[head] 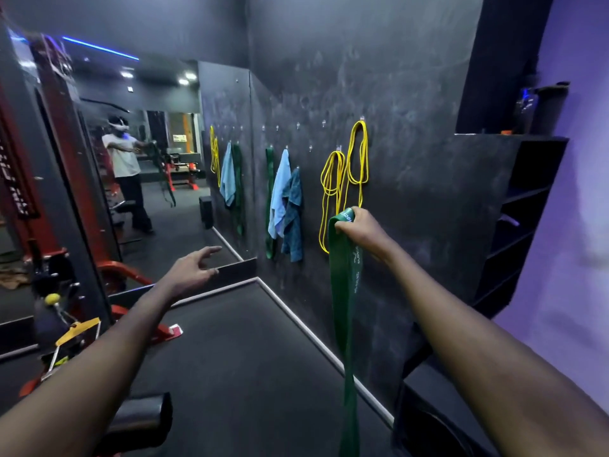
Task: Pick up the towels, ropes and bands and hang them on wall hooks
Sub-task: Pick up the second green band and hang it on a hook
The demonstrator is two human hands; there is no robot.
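Note:
My right hand (361, 230) grips the top of a long green resistance band (344, 311) that hangs down toward the floor, close to the dark wall. Just above and left of that hand, two yellow ropes (333, 189) hang from clear wall hooks (362, 119). Farther left on the wall hang a light blue towel (279, 192), a darker blue towel (294, 219) and another green band (270, 199). My left hand (191, 268) is stretched forward with fingers spread, holding nothing.
A large mirror (148, 192) on the left reflects the room, a person and the hanging items. Red gym equipment (52, 143) stands at far left. Dark shelves (520, 225) stand at the right. Several bare hooks (298, 126) sit in the upper row.

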